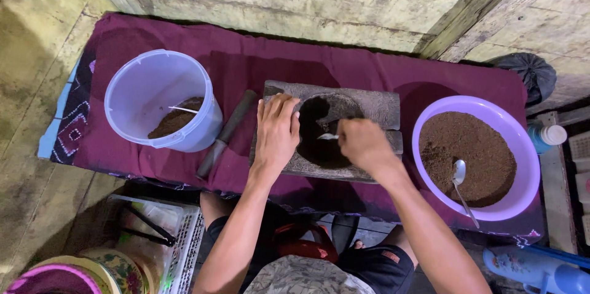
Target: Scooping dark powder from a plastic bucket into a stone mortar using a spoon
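A grey stone mortar block point(375, 105) sits in the middle of a purple cloth point(246, 60), its round hollow dark with brown powder. My left hand point(276, 129) lies flat on the block's left rim. My right hand point(364, 141) is closed on a small metal spoon point(327, 137) whose tip dips into the hollow. A purple basin point(528, 171) of brown powder stands to the right with a second spoon point(460, 177) lying in it. To the left stands a pale blue bucket point(132, 94) with a little brown powder at its bottom.
A dark pestle point(224, 135) lies on the cloth between bucket and mortar. Behind is a wooden wall. A black bag point(533, 73) and a blue bottle point(546, 137) are at the right. Plastic crates and patterned lids point(117, 263) sit on the floor lower left.
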